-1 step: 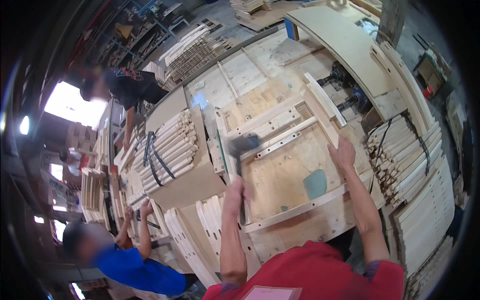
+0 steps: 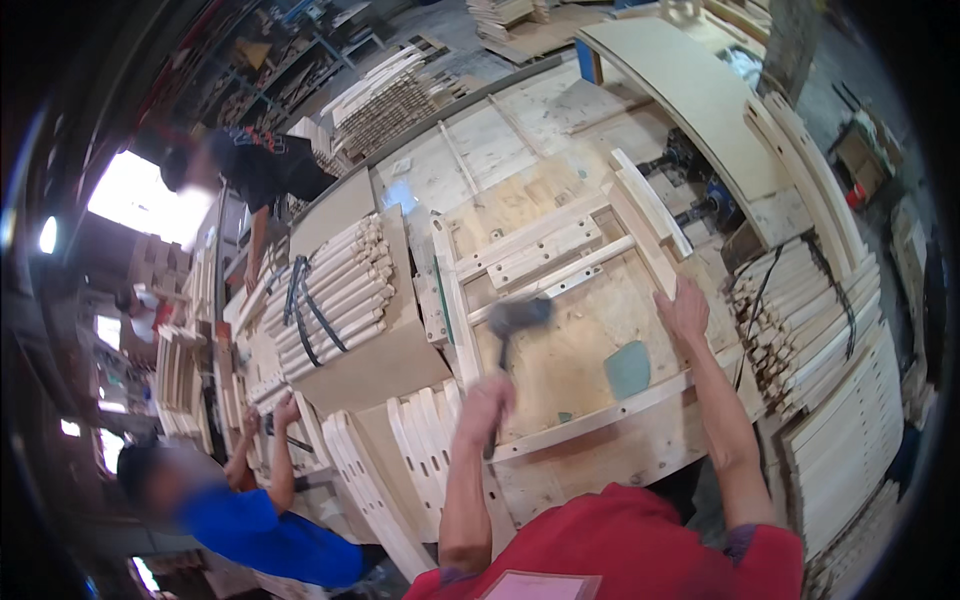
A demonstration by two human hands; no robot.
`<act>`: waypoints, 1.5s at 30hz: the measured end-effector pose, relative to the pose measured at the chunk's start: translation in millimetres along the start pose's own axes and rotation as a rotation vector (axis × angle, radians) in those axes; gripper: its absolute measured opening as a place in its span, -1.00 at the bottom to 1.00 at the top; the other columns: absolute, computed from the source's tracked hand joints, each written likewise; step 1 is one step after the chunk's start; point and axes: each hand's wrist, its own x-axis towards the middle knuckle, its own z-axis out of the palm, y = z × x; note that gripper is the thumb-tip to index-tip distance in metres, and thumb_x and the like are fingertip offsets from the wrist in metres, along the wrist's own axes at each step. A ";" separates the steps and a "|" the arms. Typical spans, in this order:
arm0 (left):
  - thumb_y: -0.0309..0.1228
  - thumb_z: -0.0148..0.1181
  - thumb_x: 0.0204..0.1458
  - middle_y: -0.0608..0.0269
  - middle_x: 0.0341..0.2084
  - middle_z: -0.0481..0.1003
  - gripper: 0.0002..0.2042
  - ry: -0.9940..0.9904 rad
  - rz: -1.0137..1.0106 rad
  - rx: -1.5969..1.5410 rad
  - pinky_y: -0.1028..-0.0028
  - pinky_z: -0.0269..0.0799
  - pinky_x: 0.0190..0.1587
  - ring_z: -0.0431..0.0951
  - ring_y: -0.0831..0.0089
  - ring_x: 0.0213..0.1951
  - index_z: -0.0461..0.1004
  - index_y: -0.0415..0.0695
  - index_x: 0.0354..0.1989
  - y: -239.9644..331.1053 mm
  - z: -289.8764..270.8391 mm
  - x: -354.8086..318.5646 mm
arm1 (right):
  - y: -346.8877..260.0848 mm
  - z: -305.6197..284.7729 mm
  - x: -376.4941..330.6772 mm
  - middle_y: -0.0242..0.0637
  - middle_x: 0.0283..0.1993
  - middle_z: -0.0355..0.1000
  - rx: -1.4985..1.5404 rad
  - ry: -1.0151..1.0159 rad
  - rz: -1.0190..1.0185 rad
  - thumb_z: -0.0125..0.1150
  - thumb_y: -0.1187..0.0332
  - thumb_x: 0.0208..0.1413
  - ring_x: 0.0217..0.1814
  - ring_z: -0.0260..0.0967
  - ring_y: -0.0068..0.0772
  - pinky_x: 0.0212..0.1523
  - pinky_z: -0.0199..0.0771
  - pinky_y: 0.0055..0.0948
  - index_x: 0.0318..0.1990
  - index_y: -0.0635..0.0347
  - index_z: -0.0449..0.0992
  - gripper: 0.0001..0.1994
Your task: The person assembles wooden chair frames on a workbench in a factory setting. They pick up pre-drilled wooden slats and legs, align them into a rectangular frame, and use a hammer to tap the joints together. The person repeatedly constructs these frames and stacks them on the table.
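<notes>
Workshop clutter surrounds our plywood counter (image 2: 520, 150). Our left hand (image 2: 485, 405) has its grip clamped on a dark-headed mallet (image 2: 517, 318), poised over the pale wooden slatted frame (image 2: 560, 260); our right hand (image 2: 683, 308), fingers spread, presses the frame's side rail, apparently to steady it.

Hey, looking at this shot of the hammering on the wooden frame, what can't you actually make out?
Head view only:
- Mallet head: motion-blurred, so contact with the frame is unclear.
- Left hand grip: fingers hidden behind its back.
- Right hand fingertips: blurred against the side rail.
- Strapped bundle joints: too small.
</notes>
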 end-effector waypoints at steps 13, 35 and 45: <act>-0.08 0.17 0.23 -0.11 -0.38 0.58 -0.62 -0.371 0.120 0.577 0.07 0.50 -0.12 0.59 -0.05 -0.27 0.61 -0.22 -0.25 -100.1 142.1 -79.3 | 13.7 4.0 0.4 0.08 -0.10 0.49 -0.022 0.085 -0.167 0.36 0.04 0.00 0.03 0.43 0.18 0.05 0.42 0.04 -0.08 0.28 0.50 -0.51; -0.33 0.22 0.14 -0.21 -0.34 0.52 -0.79 -0.087 0.412 0.526 -0.06 0.46 -0.28 0.56 -0.16 -0.33 0.44 -0.21 -0.21 -12.0 164.0 62.1 | -99.0 49.2 50.4 -0.11 0.06 0.48 0.216 0.182 -0.742 0.33 0.23 0.12 0.18 0.37 -0.03 0.24 0.29 -0.04 0.08 0.20 0.51 -0.59; -0.37 0.09 0.20 -0.31 -0.41 0.51 -0.80 0.705 0.309 0.675 -0.08 0.41 -0.23 0.54 -0.32 -0.24 0.37 -0.31 -0.25 35.4 -99.8 203.0 | -255.7 140.2 126.8 -0.12 -0.08 0.58 -0.040 -0.348 -0.867 0.06 -0.19 0.25 0.08 0.47 -0.07 0.11 0.33 -0.06 -0.01 0.10 0.60 -0.47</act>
